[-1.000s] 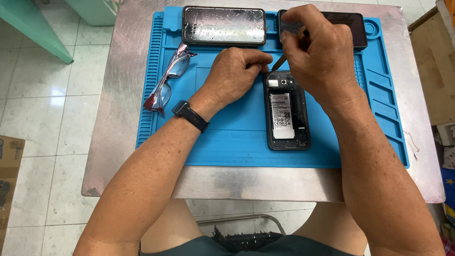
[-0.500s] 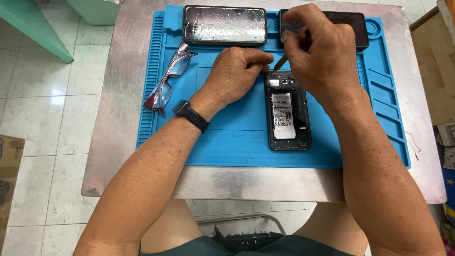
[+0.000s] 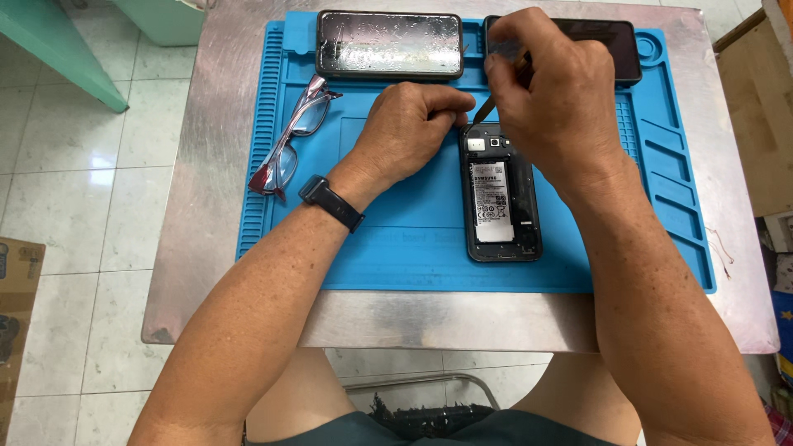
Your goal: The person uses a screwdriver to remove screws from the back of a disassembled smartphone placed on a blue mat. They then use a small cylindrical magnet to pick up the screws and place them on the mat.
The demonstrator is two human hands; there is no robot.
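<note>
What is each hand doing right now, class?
Left hand: fingers curled, pressing the top corner of the opened phone.
Right hand: closed on a thin tool at the phone's top edge.

A steel table [image 3: 206, 248] stands on pale floor tiles [image 3: 74, 206]. Green furniture [image 3: 49, 49] sits far left, a wooden board [image 3: 756, 124] right.

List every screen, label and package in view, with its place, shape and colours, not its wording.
Phone screen: top of blue mat, left; dark glossy rectangle, cracked.
Second phone screen: top right, partly behind right hand; dark rectangle.
Battery label: inside opened phone, mid-mat beside left hand; white and grey rectangle, small black print.
Cardboard box: floor, far left; brown, printed side.
</note>
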